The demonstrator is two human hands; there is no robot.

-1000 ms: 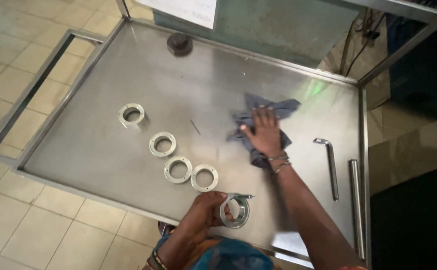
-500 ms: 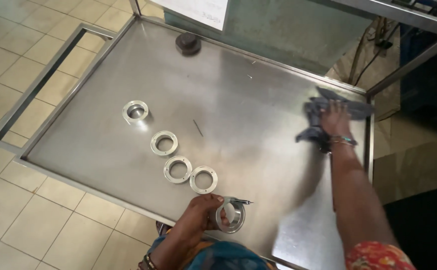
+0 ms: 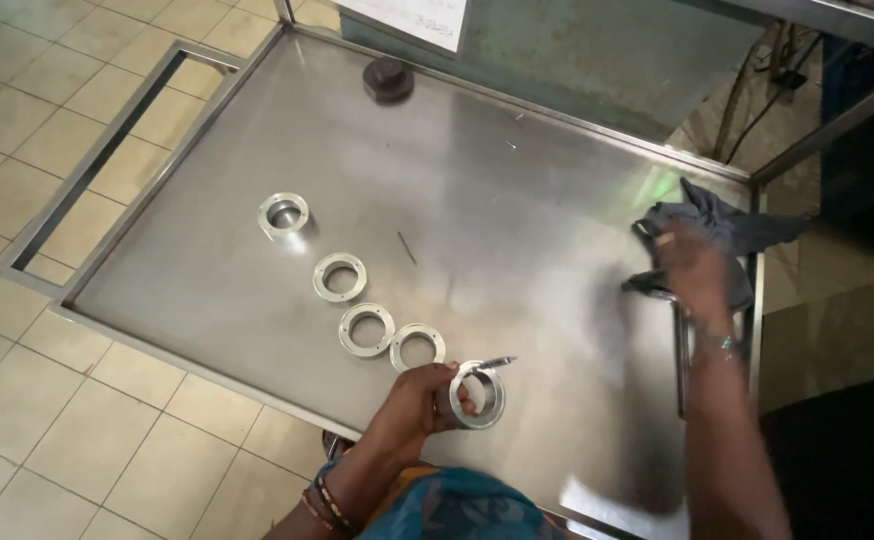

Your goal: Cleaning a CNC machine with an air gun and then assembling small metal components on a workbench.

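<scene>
Left hand (image 3: 412, 400) closed on metal ring (image 3: 479, 396) at tabletop (image 3: 517, 200) near edge: rigid, probably weighty, slick; best pinched across rim. Right hand (image 3: 695, 275) apparently clutching soft grey cloth (image 3: 727, 225).

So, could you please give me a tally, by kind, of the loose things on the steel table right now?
Metal rings: 5, four lying in a row and one held by the left hand.
Grey cloth: 1, under the right hand.
Dark round knob: 1.
Thin pin: 1.
Total: 8
</scene>
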